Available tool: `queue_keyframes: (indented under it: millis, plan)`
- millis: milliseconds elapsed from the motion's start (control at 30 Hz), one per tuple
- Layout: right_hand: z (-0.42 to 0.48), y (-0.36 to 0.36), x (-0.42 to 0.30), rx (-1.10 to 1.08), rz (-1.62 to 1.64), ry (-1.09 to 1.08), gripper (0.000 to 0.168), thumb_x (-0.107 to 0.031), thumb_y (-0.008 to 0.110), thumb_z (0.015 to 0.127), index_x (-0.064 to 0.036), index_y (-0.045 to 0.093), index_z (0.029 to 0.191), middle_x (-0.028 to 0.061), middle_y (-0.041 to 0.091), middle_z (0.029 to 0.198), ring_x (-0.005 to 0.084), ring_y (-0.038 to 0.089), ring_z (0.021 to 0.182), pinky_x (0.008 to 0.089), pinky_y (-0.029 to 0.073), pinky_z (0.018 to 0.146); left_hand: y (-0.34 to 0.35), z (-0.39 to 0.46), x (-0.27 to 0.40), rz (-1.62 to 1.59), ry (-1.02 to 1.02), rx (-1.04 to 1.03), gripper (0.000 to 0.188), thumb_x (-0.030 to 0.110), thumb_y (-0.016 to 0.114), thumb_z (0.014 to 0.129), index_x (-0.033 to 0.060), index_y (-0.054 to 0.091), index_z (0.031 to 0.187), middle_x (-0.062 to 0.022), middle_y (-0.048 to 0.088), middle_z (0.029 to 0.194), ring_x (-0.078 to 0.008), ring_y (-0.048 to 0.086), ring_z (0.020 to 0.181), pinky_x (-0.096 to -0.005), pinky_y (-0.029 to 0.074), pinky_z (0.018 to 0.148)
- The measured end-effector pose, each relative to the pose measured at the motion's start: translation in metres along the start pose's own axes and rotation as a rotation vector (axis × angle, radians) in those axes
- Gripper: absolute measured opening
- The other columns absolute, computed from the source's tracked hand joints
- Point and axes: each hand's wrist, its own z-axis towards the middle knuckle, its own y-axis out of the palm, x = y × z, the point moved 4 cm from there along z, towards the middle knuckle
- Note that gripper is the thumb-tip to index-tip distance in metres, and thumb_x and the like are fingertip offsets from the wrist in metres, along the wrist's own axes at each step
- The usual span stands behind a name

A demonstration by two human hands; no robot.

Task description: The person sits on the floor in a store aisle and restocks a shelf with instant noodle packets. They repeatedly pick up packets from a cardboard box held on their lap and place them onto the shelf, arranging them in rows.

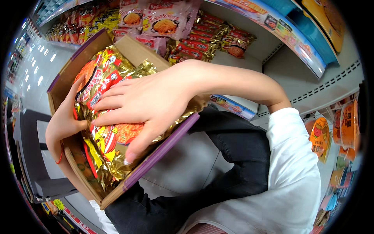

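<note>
An open cardboard box (163, 155) with purple edging rests tilted over my knees, holding several gold and red noodle packets (128, 131). My right hand (152, 96) lies across the packets, palm down, its fingers spread and its thumb near the box's near side. At the far left of the box, my left hand (65, 120) reaches in over the wall, with thumb and fingers around the left end of the packets. A red string is on the left wrist. The right palm and the undersides of the packets are hidden.
Ahead is a metal shelf (242, 64) bearing gold noodle packets (198, 44) and pink noodle bags (163, 20). A shelf edge with a printed strip (280, 32) overhangs it. A dark grey frame (26, 158) stands at left; orange tubs (347, 125) sit at right.
</note>
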Motion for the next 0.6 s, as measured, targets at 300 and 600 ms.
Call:
queue_keyframes:
  millis: [300,600]
  plan:
    - [-0.085,-0.054,0.112,0.907,0.190,0.303,0.034,-0.032,0.050,0.090,0.000,0.062,0.094,0.0075,0.063,0.078,0.0163,0.059,0.071,0.0305,0.048,0.067,-0.002,-0.006,0.000,0.110,-0.016,0.043,0.095,-0.002,0.061,0.054,0.0036,0.023,0.141,-0.0162,0.037,0.138,-0.0235,0.031,0.132,-0.0306,0.022,0.106]
    - [-0.376,-0.068,0.193,0.764,-0.936,1.371,0.047,-0.028,0.062,0.079,-0.002,0.052,0.116,0.0204,0.047,0.123,0.0348,0.043,0.118,0.0422,0.041,0.093,-0.001,-0.004,0.000,0.076,-0.022,0.051,0.095,-0.001,0.063,0.054,0.0029,0.024,0.140,-0.0165,0.038,0.137,-0.0234,0.032,0.131,-0.0325,0.023,0.107]
